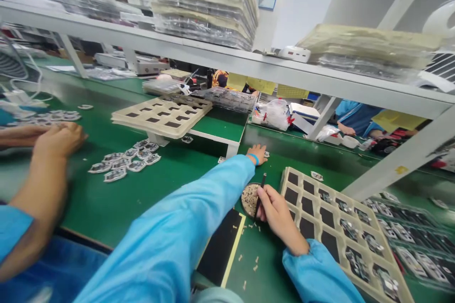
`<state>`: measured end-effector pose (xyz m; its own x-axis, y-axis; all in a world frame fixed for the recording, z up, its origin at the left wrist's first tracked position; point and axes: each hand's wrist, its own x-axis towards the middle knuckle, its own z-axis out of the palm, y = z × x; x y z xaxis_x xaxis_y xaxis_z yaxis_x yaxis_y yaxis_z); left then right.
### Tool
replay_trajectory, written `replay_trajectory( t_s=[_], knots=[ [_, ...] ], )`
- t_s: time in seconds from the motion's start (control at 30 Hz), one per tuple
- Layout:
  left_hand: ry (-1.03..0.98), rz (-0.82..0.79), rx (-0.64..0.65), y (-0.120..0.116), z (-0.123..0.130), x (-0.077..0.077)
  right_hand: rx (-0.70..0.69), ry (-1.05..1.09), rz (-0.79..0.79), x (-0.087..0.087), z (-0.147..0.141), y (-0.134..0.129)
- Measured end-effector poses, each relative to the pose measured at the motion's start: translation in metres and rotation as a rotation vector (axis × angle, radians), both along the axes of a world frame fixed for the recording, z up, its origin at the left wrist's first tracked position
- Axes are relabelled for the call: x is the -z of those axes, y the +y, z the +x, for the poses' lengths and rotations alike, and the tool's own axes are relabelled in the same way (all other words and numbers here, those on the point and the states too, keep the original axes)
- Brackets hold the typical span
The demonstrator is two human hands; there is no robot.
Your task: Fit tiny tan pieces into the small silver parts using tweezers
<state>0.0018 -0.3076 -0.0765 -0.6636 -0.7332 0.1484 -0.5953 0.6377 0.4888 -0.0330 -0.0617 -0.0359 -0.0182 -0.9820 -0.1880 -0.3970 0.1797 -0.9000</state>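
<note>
- Currently the person's right hand (pixel 279 215) has its fingers closed round a thin dark tool (pixel 260 196), the tool's lower end over a small round dish of tiny parts (pixel 249 198).
- That dish sits on the green desk (pixel 142 199), just left of a beige compartment tray (pixel 341 232) and above a black mat with a yellow edge (pixel 222 246).
- Several of the tray's right-hand pockets hold small boards; the left-hand ones look bare.
- Further out, the left hand (pixel 256 154), blue band at the wrist, lies stretched forward on the desk, fingers spread flat and gripping nothing that shows.
- At the left edge, another person's hands (pixel 57 139) rest near a cluster of small packets (pixel 124 161).
- Behind them a second beige tray (pixel 161 116) sits on a raised stand.
</note>
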Motion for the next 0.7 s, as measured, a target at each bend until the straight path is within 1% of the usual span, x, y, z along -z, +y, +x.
replay_trajectory(
  t_s=[0.07,0.1,0.13,0.2,0.27,0.3,0.37,0.4,0.47,0.53,0.57,0.63,0.67,0.7],
  knots=[
    [0.018,0.043,-0.056,-0.016,-0.013,0.009,-0.01,-0.071,0.06,-0.002,0.0,-0.003],
    [0.018,0.059,-0.06,-0.017,-0.015,0.011,-0.008,-0.084,0.074,-0.002,0.0,-0.004],
    [0.028,0.076,-0.047,-0.015,-0.014,0.011,-0.007,-0.094,0.088,-0.003,0.0,-0.005],
    [0.072,0.148,0.008,0.0,-0.001,0.006,0.011,-0.104,0.105,-0.004,-0.001,-0.006],
    [0.326,0.309,0.044,0.023,0.026,-0.003,0.026,-0.089,0.104,-0.005,0.0,-0.004],
    [0.458,0.46,0.066,0.037,0.044,-0.009,0.027,-0.082,0.101,-0.006,0.001,-0.003],
    [0.709,0.937,0.073,0.065,0.086,-0.018,0.024,-0.077,0.102,-0.01,0.003,0.002],
    [0.76,1.003,0.061,0.078,0.109,-0.021,0.018,-0.075,0.11,-0.012,0.005,0.006],
    [0.781,1.046,0.039,0.098,0.151,-0.021,0.006,-0.014,0.092,-0.014,0.007,0.012],
    [0.72,1.123,0.088,0.112,0.183,-0.018,-0.018,0.202,0.015,-0.013,0.007,0.017],
    [0.674,1.148,0.126,0.117,0.195,-0.017,-0.037,0.342,-0.047,-0.011,0.007,0.018],
    [0.598,1.135,0.212,0.123,0.209,-0.015,-0.078,0.567,-0.162,-0.006,0.006,0.02],
    [0.565,1.109,0.254,0.126,0.212,-0.016,-0.092,0.618,-0.197,-0.004,0.005,0.02],
    [0.535,1.081,0.29,0.128,0.214,-0.016,-0.099,0.621,-0.217,-0.002,0.005,0.019]
  ],
)
